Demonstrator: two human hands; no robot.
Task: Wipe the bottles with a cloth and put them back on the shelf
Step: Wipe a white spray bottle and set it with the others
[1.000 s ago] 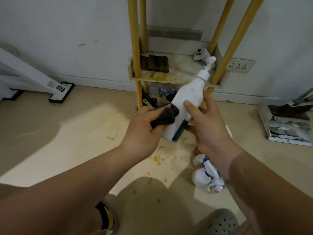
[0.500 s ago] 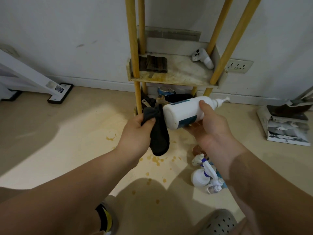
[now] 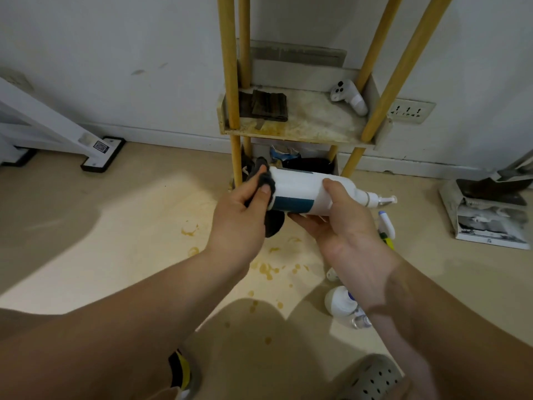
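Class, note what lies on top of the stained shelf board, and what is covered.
A dark ridged pad at left and a white controller at right lie on the shelf board. A yellow pole covers the pad's left edge.

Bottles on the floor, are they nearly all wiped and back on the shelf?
Not nearly. No bottle stands on the stained pale shelf tier. The right hand holds the white pump bottle with a teal label sideways while the left hand presses a dark grey cloth on its base. Several small white bottles wait on the floor beside the right arm.
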